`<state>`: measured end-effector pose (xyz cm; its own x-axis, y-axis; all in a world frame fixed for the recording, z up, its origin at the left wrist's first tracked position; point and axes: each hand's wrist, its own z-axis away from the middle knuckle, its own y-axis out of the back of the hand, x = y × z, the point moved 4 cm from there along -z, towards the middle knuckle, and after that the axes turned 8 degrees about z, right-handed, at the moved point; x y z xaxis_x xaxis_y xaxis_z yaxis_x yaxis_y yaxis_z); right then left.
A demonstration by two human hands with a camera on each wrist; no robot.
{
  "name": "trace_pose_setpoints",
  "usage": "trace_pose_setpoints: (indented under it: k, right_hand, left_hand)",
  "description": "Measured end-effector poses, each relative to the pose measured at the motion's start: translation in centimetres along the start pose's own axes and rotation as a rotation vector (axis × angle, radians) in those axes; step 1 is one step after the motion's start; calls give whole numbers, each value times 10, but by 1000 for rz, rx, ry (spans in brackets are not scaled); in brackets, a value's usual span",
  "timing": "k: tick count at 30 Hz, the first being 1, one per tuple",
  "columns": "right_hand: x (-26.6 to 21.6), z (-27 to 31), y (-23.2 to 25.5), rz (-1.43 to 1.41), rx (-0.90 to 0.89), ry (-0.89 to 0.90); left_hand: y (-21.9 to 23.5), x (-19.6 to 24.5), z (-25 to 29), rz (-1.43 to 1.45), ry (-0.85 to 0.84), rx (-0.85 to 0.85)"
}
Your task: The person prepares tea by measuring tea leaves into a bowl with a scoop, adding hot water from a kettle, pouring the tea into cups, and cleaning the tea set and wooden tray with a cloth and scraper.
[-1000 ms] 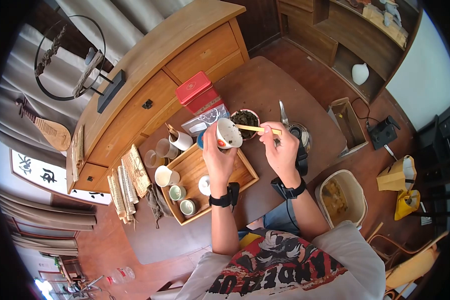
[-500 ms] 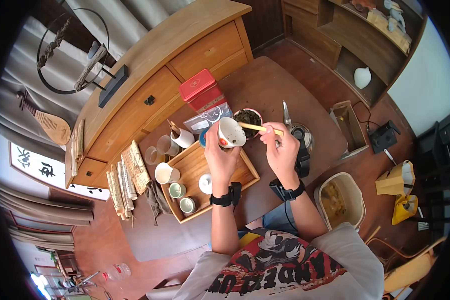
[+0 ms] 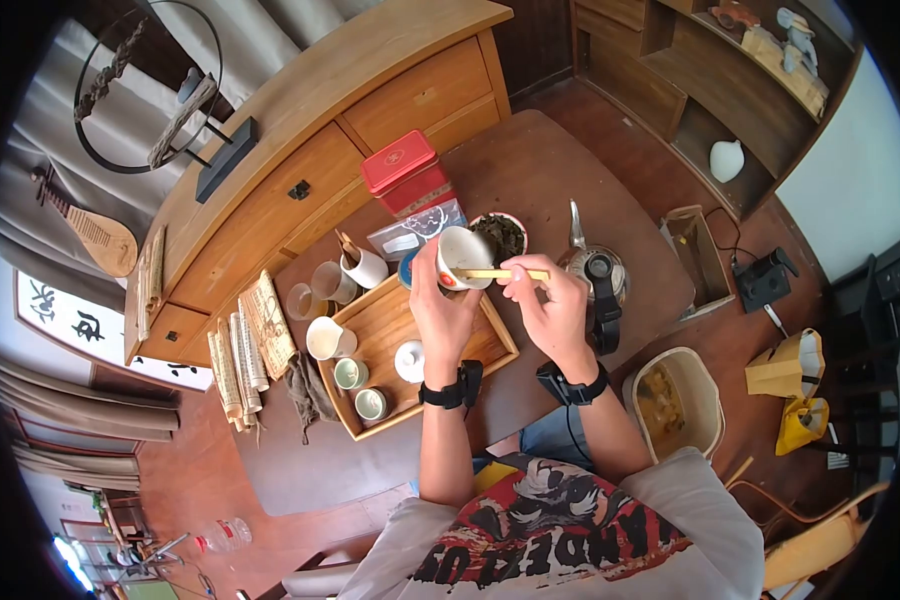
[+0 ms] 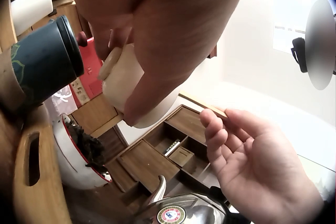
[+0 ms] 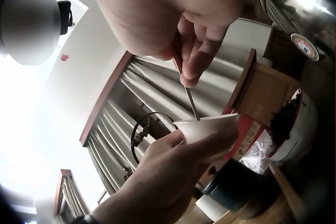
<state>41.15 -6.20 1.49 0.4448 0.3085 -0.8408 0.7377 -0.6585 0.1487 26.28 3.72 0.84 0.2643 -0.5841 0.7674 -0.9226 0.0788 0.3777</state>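
My left hand [image 3: 440,318] grips a white bowl-shaped cup [image 3: 462,250] with a red mark, tilted above the tray's far edge. My right hand [image 3: 553,312] pinches a thin yellow wooden stick [image 3: 490,273], its far end inside the cup's mouth. In the right wrist view the stick [image 5: 192,103] reaches down past the rim of the cup [image 5: 202,128]. Just beyond the cup stands a red-rimmed white bowl [image 4: 73,163] of dark leaves [image 3: 500,235]. The cup's inside is hidden in both wrist views.
A wooden tray [image 3: 390,322] holds small green cups, a white lid and a pitcher [image 3: 328,340]. A metal kettle [image 3: 610,270] stands right of my right hand. Behind the cup are a red tin [image 3: 406,172] and a blue canister [image 4: 44,61]. A bin [image 3: 675,400] is at the right.
The stick has swung from the bowl of leaves into the cup's mouth, and my right hand has moved slightly left and nearer me. My left hand still grips the cup in about the same place.
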Motion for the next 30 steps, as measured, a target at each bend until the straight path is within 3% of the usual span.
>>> trace_pose_setpoints:
  k: [6,14,17,21,26,30]
  right_hand:
    - [10,-2,5,67,79,-112]
    - [5,-11,20,218,156,-73]
    - [-1,-10,17,136,191,-5]
    - [0,-5,3,-104,34,-129]
    - [5,-4,4,-52,-38,-117]
    - [3,-6,13,20,133,-68]
  left_hand:
    - [5,1,1,7,-24,-3]
    - [3,-2,1,4,-22,40]
    - [3,0,0,12,-2,52]
    - [-1,-4,0,12,9,46]
    - [2,0,0,43,-20,102]
    - [3,2,0,36,-21,130]
